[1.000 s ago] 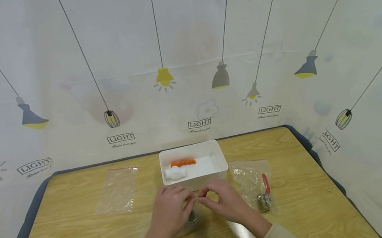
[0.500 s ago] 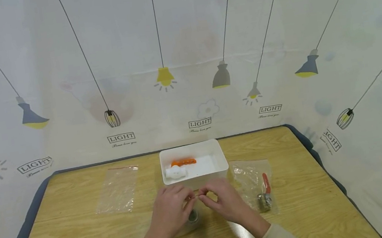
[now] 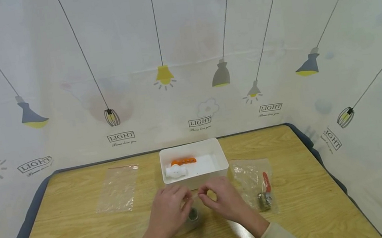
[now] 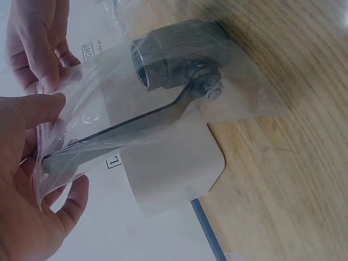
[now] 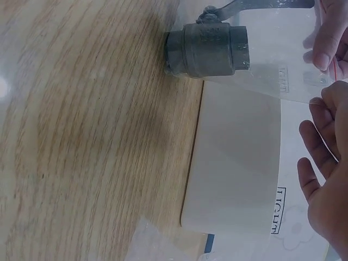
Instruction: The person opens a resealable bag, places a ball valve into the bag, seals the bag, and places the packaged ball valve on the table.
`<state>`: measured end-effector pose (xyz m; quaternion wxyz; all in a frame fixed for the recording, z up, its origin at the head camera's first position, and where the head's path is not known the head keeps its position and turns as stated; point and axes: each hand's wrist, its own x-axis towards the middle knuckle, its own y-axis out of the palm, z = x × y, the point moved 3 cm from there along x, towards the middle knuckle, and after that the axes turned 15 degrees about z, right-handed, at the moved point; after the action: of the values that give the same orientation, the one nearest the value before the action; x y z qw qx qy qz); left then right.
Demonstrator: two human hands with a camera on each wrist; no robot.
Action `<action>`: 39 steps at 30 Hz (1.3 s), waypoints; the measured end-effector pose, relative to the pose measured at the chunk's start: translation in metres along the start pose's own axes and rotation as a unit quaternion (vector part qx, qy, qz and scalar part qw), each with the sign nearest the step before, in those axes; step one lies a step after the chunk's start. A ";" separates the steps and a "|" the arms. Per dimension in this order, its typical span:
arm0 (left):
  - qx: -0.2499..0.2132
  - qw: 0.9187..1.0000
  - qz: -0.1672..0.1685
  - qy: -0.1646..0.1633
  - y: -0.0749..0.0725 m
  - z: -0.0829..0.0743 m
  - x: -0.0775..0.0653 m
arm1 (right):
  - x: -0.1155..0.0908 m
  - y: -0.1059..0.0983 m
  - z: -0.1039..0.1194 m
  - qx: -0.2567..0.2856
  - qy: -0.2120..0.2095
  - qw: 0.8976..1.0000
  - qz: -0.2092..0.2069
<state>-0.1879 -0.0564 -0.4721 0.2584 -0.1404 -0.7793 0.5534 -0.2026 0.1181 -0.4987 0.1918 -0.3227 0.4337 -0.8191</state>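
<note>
Both hands hold up a see-through zip bag (image 4: 87, 103) by its red-lined top. Inside it is a grey metal ball valve (image 5: 212, 51) with a long lever (image 4: 125, 125), its body hanging low near the table. My left hand (image 3: 170, 208) grips the top edge, thumb outside, with the lever's end close to its fingers. Thumb and forefinger of my right hand (image 3: 225, 201) pinch the zip strip at the other corner; its remaining fingers (image 5: 318, 147) are loosely bent. From the head view, the left hand hides much of the bag.
Behind the hands stands a white box (image 3: 195, 182) containing an orange strip-shaped piece (image 3: 183, 161) and a white plastic fitting (image 3: 175, 171). A flat see-through bag (image 3: 117, 189) lies left. At right, a bag (image 3: 243, 176) lies with a red-handled valve (image 3: 264, 201).
The fingertips of the two hands have drawn slightly apart along the bag's top. Otherwise the hands and the things on the table stay in place.
</note>
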 end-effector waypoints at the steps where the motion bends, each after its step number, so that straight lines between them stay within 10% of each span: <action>1: -0.003 1.000 0.000 -0.002 0.000 0.000 0.000 | 0.000 0.000 0.000 -0.005 0.000 1.000 -0.004; 39: -0.061 0.997 -0.043 0.000 0.002 0.010 -0.007 | 0.010 0.006 0.004 0.011 0.004 1.000 0.013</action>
<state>-0.1882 -0.0674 -0.4784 0.2728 -0.1219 -0.8170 0.4931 -0.2066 0.1063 -0.4985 0.2045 -0.3117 0.4292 -0.8227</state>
